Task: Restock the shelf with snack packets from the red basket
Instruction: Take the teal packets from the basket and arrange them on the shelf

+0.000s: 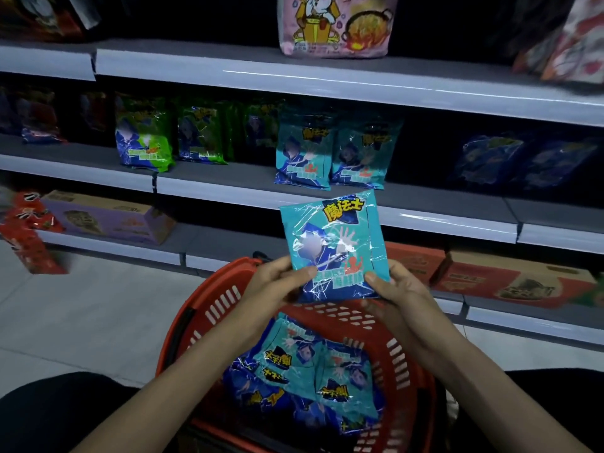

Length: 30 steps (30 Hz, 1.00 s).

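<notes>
From the head camera we see our left hand and right hand each pinching a lower corner of a teal snack packet, upright above the red basket. It is glossy and crinkled, with yellow lettering and a blue-robed figure. More packets lie in the basket; matching ones stand on the shelf.

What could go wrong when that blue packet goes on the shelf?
The packet is pinched at its bottom corners by the left hand and right hand, so it might drop into the basket. Pushed in carelessly, it could knock over the two matching packets standing on the shelf.
</notes>
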Tool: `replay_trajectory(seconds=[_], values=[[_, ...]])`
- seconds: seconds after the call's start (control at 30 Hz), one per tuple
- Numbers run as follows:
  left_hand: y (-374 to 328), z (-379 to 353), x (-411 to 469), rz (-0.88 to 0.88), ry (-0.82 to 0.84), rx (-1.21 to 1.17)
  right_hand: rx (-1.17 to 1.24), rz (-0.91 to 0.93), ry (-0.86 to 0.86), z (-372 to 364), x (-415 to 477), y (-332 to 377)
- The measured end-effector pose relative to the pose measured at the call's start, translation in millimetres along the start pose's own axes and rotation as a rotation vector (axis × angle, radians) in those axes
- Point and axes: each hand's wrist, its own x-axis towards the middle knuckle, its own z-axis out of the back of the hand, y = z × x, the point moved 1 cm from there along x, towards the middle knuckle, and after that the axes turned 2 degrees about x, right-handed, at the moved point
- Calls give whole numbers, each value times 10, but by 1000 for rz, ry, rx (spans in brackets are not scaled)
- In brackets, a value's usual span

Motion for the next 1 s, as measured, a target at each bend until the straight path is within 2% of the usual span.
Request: replay_trajectory(seconds=[0.1,0.2,0.27,0.33,0.4,0.5,0.6,0.8,0.9,1.0], values=[[-33,-36,-7,-25,-53,16,-118,50,-95,2,-3,-8],[-73,-93,-34,-100,-129,43,-473,316,-384,23,-58,-57],[-76,-120,-54,-168,-246,105,-619,491,-474,11,-126,-96],[-38,-146,-77,-211,-348,206,-644,525,-371,-48,-182,-152],[22,-177,-101,-227,-394,296,-624,462,-201,-154,-240,-203],[37,-276,-165,-286,-337,405,-481,340,-38,-304,-301,-271],[26,-409,-292,-403,-210,554,-270,255,-40,-344,-319,-247],[124,-494,-430,-445,-67,855,-68,164,-17,-263,-314,-76],[116,-519,-430,-393,-73,783,-96,194,-11,-237,-292,-102],[100,-525,-385,-260,-117,498,-225,275,-16,-253,-312,-162]])
